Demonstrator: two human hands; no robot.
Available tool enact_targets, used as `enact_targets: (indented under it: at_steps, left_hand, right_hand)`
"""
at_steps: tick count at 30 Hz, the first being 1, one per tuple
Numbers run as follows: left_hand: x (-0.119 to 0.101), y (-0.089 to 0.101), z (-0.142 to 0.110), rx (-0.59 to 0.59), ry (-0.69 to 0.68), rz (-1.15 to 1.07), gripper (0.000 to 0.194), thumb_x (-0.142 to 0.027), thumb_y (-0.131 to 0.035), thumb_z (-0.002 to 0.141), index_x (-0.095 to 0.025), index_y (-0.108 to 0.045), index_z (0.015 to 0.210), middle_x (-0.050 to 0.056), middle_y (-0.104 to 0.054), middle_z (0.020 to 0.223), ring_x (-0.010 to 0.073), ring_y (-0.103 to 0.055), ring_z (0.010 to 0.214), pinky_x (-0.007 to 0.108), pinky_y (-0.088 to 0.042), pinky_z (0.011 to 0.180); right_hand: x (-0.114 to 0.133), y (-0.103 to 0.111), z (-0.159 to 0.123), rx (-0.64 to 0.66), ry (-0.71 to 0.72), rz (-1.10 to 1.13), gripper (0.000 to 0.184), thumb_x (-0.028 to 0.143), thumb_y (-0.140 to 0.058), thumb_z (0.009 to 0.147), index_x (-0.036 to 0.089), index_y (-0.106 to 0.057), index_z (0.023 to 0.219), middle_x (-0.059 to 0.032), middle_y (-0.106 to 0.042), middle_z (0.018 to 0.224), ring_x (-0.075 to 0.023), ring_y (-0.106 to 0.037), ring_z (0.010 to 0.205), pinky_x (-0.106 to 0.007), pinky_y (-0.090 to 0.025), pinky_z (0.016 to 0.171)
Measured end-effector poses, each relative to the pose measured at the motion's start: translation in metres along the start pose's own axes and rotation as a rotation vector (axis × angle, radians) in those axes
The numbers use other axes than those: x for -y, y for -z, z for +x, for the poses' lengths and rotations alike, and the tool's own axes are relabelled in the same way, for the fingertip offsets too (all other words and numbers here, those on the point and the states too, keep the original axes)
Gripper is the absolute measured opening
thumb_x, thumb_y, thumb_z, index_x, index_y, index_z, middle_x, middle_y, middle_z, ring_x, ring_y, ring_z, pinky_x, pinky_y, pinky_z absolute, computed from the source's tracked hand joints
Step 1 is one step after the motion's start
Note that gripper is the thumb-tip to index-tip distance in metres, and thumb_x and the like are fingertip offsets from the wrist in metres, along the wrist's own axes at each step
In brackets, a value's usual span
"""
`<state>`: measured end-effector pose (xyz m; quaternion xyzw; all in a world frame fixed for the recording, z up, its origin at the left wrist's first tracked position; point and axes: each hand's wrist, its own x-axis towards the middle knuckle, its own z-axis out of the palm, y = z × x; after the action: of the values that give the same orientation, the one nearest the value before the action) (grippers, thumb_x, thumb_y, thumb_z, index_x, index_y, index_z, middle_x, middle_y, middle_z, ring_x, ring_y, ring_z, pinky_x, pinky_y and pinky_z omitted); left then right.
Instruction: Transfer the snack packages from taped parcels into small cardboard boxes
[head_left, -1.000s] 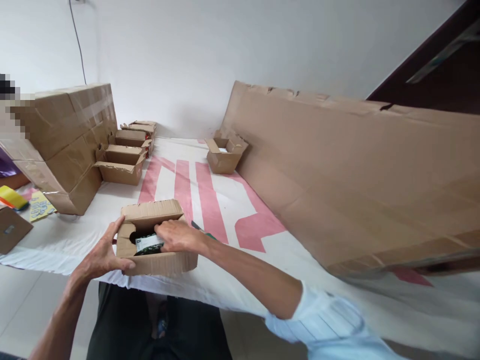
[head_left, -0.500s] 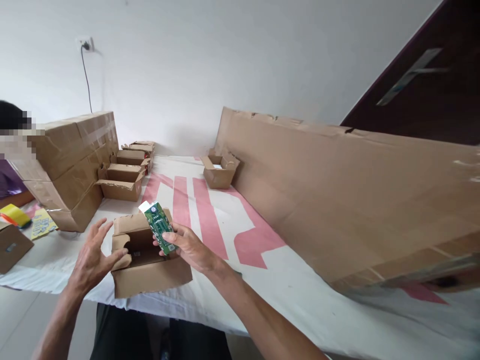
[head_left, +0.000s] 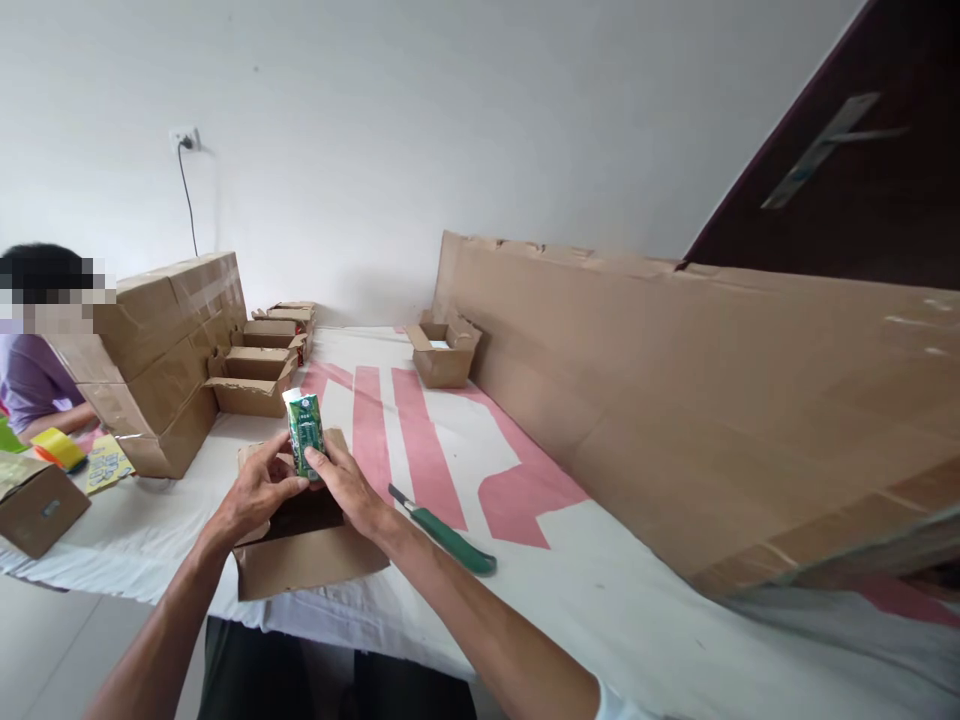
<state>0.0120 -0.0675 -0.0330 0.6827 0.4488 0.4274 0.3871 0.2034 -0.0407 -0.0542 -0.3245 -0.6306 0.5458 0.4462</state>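
"So, what's changed?"

"The green carton: a second ago it lay inside the open box, and now it's held nearly upright, just above that box on the counter."

"And the hands?"

"The right hand grips it, thumb across the front. The left hand, which was at the box's side, has come in by its lower edge; I can't tell whether it bears any weight."

"Meaning?"

"Lifting-out looks done, I'd judge."
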Motion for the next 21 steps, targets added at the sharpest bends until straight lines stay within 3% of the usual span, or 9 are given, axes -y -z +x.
enact_targets:
  at_steps: [3,6,11,21]
  left_hand:
    - [0.006,0.009,0.012,0.022,0.022,-0.011,0.082,-0.048,-0.089,0.084,-0.025,-0.065,0.158,0.009,-0.074,0.123,0.0160,-0.064,0.080,0.029,-0.051,0.071]
    - [0.013,0.012,0.020,0.051,0.067,-0.052,0.085,-0.048,-0.091,0.082,-0.025,-0.065,0.158,0.010,-0.075,0.125,0.0188,-0.067,0.086,0.029,-0.053,0.072]
    - [0.020,0.012,0.022,0.078,0.155,-0.098,0.086,-0.046,-0.092,0.080,-0.024,-0.063,0.157,0.012,-0.078,0.126,0.0275,-0.074,0.105,0.033,-0.058,0.079]
    - [0.021,0.015,0.023,0.069,0.161,-0.074,0.075,-0.044,-0.090,0.082,-0.024,-0.068,0.151,0.010,-0.079,0.126,0.0253,-0.075,0.102,0.032,-0.060,0.079]
  right_hand:
    - [-0.001,0.002,0.014,-0.039,-0.005,-0.100,0.038,0.042,-0.058,0.102,0.023,-0.068,0.134,-0.0092,-0.075,0.130,-0.0281,-0.069,0.126,-0.040,-0.060,0.100]
    - [-0.005,0.000,0.025,-0.048,-0.069,-0.083,0.040,0.035,-0.058,0.099,0.021,-0.067,0.135,-0.0102,-0.075,0.130,-0.0283,-0.069,0.126,-0.040,-0.062,0.100]
    - [-0.012,0.000,0.027,-0.015,-0.084,-0.018,0.039,0.037,-0.056,0.099,0.022,-0.070,0.133,-0.0101,-0.074,0.132,-0.0276,-0.071,0.126,-0.037,-0.064,0.095]
    - [-0.017,0.000,0.031,-0.016,-0.097,-0.064,0.046,0.037,-0.054,0.098,0.024,-0.073,0.137,-0.0104,-0.072,0.138,-0.0264,-0.072,0.121,-0.034,-0.065,0.091]
